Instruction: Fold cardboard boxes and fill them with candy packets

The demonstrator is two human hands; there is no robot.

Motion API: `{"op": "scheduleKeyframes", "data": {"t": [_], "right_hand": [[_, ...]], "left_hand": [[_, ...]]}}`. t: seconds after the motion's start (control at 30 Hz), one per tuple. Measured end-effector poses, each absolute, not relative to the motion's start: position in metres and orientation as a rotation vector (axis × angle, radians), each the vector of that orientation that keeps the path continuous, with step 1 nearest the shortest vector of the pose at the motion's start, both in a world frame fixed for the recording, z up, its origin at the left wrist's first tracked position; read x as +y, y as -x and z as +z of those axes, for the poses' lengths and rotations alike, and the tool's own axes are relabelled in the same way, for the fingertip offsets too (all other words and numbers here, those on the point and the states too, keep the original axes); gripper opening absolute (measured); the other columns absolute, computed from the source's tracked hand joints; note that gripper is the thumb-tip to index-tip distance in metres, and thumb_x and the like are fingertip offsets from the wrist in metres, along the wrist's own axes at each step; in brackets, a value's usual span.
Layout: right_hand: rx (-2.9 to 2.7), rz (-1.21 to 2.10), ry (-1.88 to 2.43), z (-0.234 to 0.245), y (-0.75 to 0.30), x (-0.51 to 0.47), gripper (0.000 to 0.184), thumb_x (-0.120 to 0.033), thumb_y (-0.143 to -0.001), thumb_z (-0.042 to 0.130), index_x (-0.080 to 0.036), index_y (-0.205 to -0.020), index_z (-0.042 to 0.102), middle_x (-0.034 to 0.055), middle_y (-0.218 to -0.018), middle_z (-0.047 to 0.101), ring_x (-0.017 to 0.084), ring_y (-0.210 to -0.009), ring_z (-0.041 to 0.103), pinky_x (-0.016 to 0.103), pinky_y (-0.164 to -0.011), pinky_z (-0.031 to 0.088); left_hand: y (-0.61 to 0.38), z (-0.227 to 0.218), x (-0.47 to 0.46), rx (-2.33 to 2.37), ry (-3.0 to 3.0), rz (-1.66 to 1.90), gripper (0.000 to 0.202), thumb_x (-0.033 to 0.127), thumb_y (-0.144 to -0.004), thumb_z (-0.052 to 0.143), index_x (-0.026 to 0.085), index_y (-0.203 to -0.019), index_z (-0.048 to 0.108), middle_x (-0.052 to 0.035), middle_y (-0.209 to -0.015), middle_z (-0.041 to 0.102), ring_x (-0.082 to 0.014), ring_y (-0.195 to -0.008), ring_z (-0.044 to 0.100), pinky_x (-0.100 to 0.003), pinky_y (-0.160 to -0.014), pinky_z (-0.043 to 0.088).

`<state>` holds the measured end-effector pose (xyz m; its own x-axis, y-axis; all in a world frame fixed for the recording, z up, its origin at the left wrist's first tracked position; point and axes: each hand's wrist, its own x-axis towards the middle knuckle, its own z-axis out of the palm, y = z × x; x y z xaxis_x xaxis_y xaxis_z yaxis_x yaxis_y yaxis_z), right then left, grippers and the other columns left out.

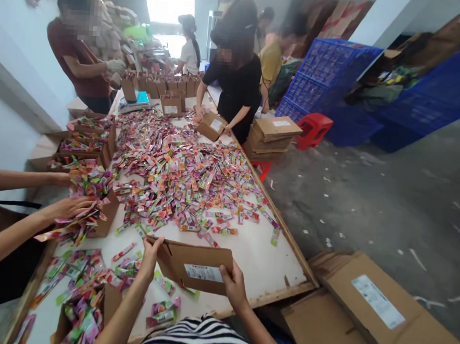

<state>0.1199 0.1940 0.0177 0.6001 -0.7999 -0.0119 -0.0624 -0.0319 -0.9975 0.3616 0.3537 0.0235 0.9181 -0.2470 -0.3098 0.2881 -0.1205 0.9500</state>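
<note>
A folded-flat cardboard box with a white label is held up over the near end of the table. My left hand grips its left edge, fingers closed. My right hand pinches the right edge, thumb on the front beside the label. Small colourful candy packets lie on the white tabletop below and around it. By my left forearm stands an open carton filled with the same packets.
A large packet heap covers the table's middle. At left, a co-worker's hands handle packets over a carton. Flat boxes are stacked at right. Further off are several people, a red stool and blue crates.
</note>
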Motion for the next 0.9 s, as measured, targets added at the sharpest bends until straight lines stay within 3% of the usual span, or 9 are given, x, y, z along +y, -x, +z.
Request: {"op": "scheduleKeyframes", "data": {"t": [0.1,0.2,0.4,0.6,0.73,0.9], "right_hand": [[0.794,-0.682,1.546,0.002,-0.115,0.183,0.051,-0.063,-0.087,0.064,-0.020,-0.115,0.069,0.0106,-0.111,0.075,0.030,-0.107,0.070,0.042,-0.096,0.057],[0.821,-0.713,1.578,-0.009,-0.111,0.163,0.049,-0.059,-0.089,0.062,-0.023,-0.123,0.064,0.0094,-0.124,0.071,0.028,-0.118,0.067,0.042,-0.105,0.052],[0.862,-0.688,1.570,-0.019,-0.101,0.125,0.062,-0.062,-0.084,0.065,-0.025,-0.134,0.059,0.0081,-0.119,0.073,0.028,-0.110,0.071,0.041,-0.095,0.058],[0.861,-0.633,1.513,-0.029,-0.091,0.127,0.066,-0.059,-0.086,0.066,-0.024,-0.141,0.055,0.0105,-0.125,0.072,0.028,-0.115,0.070,0.043,-0.101,0.056],[0.853,-0.581,1.490,-0.038,-0.089,0.137,0.058,-0.061,-0.079,0.070,-0.023,-0.124,0.070,0.0099,-0.115,0.077,0.032,-0.109,0.072,0.048,-0.099,0.057],[0.671,-0.363,1.569,-0.027,-0.085,0.145,0.042,-0.057,-0.065,0.082,-0.025,-0.091,0.082,0.0076,-0.090,0.080,0.036,-0.089,0.075,0.050,-0.082,0.063]], "left_hand": [[-0.359,0.016,0.348,-0.040,-1.622,-0.456,0.060,0.054,-0.072,0.073,0.021,-0.117,0.050,-0.0118,-0.127,0.059,-0.0324,-0.134,0.051,-0.047,-0.119,0.034],[-0.355,0.015,0.334,-0.088,-1.653,-0.421,0.058,0.051,-0.073,0.074,0.023,-0.117,0.051,-0.0112,-0.128,0.058,-0.0333,-0.136,0.049,-0.049,-0.120,0.033],[-0.342,0.021,0.298,-0.073,-1.715,-0.473,0.061,0.053,-0.067,0.073,0.022,-0.115,0.050,-0.0104,-0.120,0.059,-0.0345,-0.132,0.052,-0.048,-0.115,0.040],[-0.334,0.011,0.289,-0.145,-1.736,-0.425,0.075,0.056,-0.067,0.073,0.019,-0.126,0.046,-0.0152,-0.136,0.051,-0.0342,-0.140,0.044,-0.044,-0.119,0.033],[-0.333,-0.001,0.306,-0.126,-1.744,-0.468,0.077,0.054,-0.062,0.073,0.018,-0.125,0.047,-0.0178,-0.138,0.051,-0.0366,-0.141,0.043,-0.047,-0.119,0.032],[-0.338,0.005,0.315,-0.195,-1.743,-0.564,0.074,0.061,-0.071,0.068,0.020,-0.131,0.048,-0.0182,-0.145,0.049,-0.0374,-0.145,0.040,-0.050,-0.119,0.032]]}}
